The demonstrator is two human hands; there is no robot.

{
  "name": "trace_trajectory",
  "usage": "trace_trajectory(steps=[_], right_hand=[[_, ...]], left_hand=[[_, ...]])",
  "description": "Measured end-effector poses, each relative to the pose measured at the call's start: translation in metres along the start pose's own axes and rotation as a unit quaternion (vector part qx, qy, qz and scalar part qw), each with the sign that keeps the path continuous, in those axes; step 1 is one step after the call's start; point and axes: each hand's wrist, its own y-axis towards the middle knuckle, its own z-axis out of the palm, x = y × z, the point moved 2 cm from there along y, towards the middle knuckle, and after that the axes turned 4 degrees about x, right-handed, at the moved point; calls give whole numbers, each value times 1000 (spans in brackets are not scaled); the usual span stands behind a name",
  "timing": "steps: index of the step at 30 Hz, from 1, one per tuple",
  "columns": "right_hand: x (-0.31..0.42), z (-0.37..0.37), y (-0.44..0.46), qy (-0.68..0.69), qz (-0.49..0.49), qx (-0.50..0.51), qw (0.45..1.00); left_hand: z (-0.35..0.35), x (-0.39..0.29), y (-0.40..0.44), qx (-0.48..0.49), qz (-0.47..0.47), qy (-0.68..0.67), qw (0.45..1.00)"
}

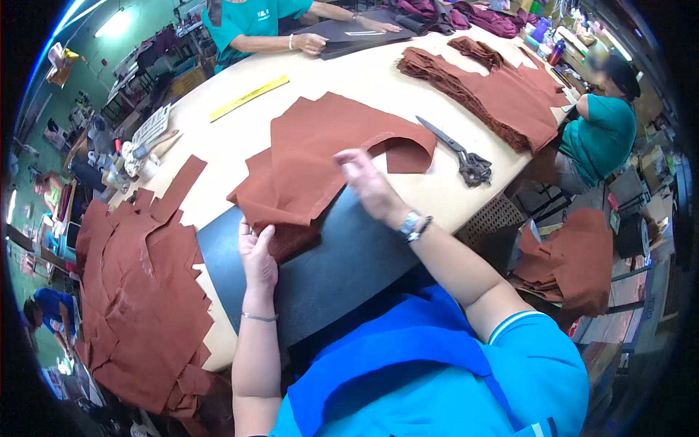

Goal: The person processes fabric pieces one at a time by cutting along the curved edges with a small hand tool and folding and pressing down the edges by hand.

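My left hand pinches the near corner of a reddish-brown leather piece, thumb on top and fingers partly hidden. This piece lies folded over on the pale table, its right end curling up. Just off its right edge, my right hand has its fingers stretched out and somewhat blurred; nothing shows in it. Beneath both hands lies a dark, smooth board or sheet at the table's near edge. Large black-handled scissors rest on the table right of the leather, blades pointing away from me.
A big pile of brown leather pieces covers the left side. Another stack lies at the far right, and more pieces hang low at right. A yellow ruler lies beyond. Co-workers stand across the table and sit at right.
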Motion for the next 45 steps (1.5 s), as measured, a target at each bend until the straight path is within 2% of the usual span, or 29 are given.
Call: trace_trajectory(steps=[2, 4, 5, 6, 9, 12, 13, 16, 17, 22, 24, 26, 27, 31, 35, 38, 40, 43, 44, 45], right_hand=[[-1, 28, 4, -150, -80, 34, 985], [-13, 42, 14, -140, -54, 85, 985], [-18, 37, 12, -214, -20, 87, 973], [-15, 38, 10, -226, -70, 63, 970], [-12, 35, 7, -215, -30, 72, 974], [-9, 37, 7, -227, -43, 75, 970], [-9, 37, 7, -230, -42, 78, 969], [-12, 35, 6, -238, -38, 84, 967], [-13, 35, 8, -239, -37, 86, 966], [-16, 34, 8, -184, -4, 77, 980], [-27, 34, 10, -168, 2, 66, 984], [-33, 32, 11, -140, -8, 81, 987], [-33, 32, 11, -151, -26, 70, 986], [-27, 33, 10, -183, -44, 60, 980], [-20, 35, 7, -192, -31, 61, 979], [-24, 35, 7, -195, -19, 59, 979], [-21, 38, 5, -243, -19, 36, 969], [-22, 45, 2, -177, -18, 2, 984], [-20, 49, -2, -134, -36, 4, 990], [-25, 49, -1, -126, -34, 9, 991]], left_hand=[[-5, -4, -1, -20, -47, -36, 998], [-12, -7, 3, -21, -78, -71, 994], [-13, -8, 6, -20, -95, -90, 991], [-12, -10, 8, 3, -125, -136, 983], [2, -23, 6, 61, -205, -250, 944], [5, -19, -2, 37, -269, -129, 954], [2, -14, -1, 80, -244, -62, 964], [-2, -12, -2, 67, -267, -74, 958], [-1, -11, 0, 40, -285, -142, 947], [-11, 6, 5, 59, -343, -144, 926], [-5, 9, 5, 45, -324, -153, 933], [0, 3, 4, 19, -346, -120, 930], [-6, 11, 6, -30, -313, -60, 947], [1, 9, 5, -35, -212, -34, 976], [5, 0, 1, -20, -233, -12, 972], [10, -4, -2, -24, -190, 22, 981], [5, 0, 1, 0, -227, 0, 974], [15, -6, -8, 40, -241, -8, 970], [15, -8, -11, 33, -269, 38, 962], [28, -15, -15, 57, -247, 81, 964]])
